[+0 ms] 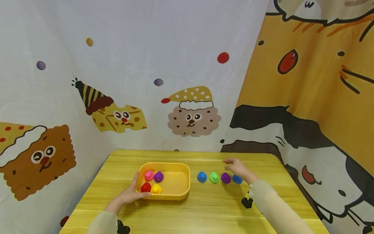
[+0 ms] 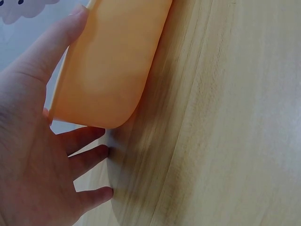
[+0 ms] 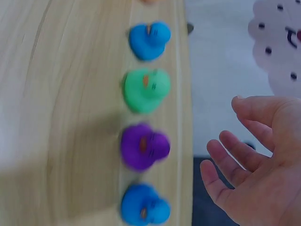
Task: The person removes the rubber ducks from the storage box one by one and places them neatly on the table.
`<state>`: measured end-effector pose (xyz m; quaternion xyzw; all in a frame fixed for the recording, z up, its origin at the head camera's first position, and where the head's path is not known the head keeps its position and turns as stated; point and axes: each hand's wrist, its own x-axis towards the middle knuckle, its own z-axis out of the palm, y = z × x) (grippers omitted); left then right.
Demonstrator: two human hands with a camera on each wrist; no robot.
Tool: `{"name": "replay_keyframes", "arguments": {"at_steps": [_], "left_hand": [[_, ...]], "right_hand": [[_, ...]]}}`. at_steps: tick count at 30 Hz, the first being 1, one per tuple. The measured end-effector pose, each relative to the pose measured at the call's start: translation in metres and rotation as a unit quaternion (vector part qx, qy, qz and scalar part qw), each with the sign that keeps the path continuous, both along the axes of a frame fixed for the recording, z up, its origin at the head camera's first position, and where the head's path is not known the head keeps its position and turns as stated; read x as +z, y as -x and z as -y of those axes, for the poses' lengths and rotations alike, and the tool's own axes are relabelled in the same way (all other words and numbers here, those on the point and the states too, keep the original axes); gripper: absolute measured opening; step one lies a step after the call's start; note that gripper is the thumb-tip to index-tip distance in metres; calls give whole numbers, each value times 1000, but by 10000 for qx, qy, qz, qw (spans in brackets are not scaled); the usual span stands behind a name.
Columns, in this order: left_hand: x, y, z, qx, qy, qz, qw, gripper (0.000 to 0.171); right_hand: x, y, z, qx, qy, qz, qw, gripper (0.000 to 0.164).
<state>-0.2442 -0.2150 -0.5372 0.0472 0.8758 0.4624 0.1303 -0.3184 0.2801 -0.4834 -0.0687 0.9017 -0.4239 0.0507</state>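
My left hand (image 1: 131, 192) holds the near left corner of a yellow plastic bin (image 1: 184, 194), the thumb along its front rim and fingers at its left side. In the left wrist view the thumb lies at the rim of the bin (image 2: 113, 66) and three fingers spread below its end. Inside sit pink (image 1: 149, 175), purple (image 1: 158, 176), red (image 1: 145, 187) and yellow (image 1: 156, 188) toy ducks. To its right stands a row of ducks: blue (image 1: 202, 176), green (image 1: 214, 177), purple (image 1: 225, 178) and blue (image 1: 237, 179). Above the row's right end hovers my empty right hand (image 1: 238, 168), fingers loosely bent.
The wooden table (image 1: 204, 214) bears the bin and the ducks. A printed cloth (image 1: 187, 48) hangs behind its back edge and round the sides. Black wrist mounts (image 1: 247, 202) show at both sleeves.
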Motion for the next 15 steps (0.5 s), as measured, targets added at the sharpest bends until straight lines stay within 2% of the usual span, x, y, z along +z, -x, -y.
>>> {"name": "replay_keyframes", "arguments": {"at_steps": [10,15], "left_hand": [[1,2,1,-37,21,-44,10000,121],[0,1,1,-46,-19,-60,10000,121]], "right_hand": [[16,9,56,270,300,-60,9992,37],[19,14,80,443,231,-130,9987,34]]}}
